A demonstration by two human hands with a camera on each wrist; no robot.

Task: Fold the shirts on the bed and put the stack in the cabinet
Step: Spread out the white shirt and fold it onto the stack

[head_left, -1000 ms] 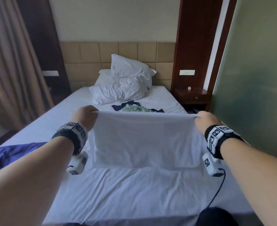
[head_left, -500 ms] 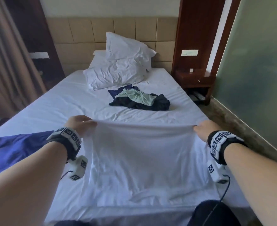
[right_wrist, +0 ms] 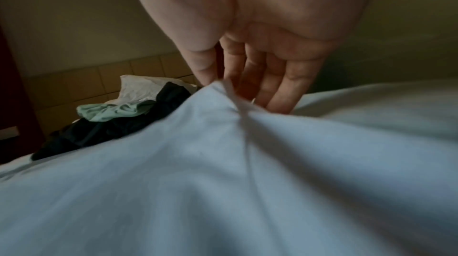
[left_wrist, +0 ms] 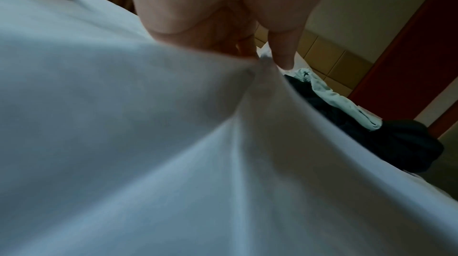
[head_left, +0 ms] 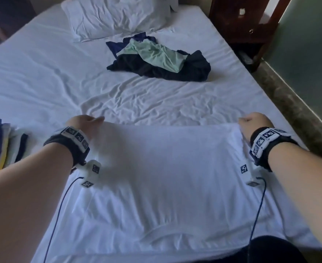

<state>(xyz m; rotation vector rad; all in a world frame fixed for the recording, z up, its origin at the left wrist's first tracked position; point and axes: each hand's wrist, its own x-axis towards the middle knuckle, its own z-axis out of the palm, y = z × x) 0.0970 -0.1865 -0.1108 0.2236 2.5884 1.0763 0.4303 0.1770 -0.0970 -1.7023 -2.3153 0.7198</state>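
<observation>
Head view: the white shirt lies spread on the bed near its foot, its far edge held taut between the left hand and the right hand, so the step in hand appears to be laying the garment flat, and the next move probably calls for folding it while the unfolded pile waits farther up the bed and a folded stack sits at the left. Left wrist view: the fingers close narrowly, pinching a gathered corner of the white cloth. Right wrist view: the thumb and fingers pinch the opposite corner, the remaining fingers extended downward beside it.
</observation>
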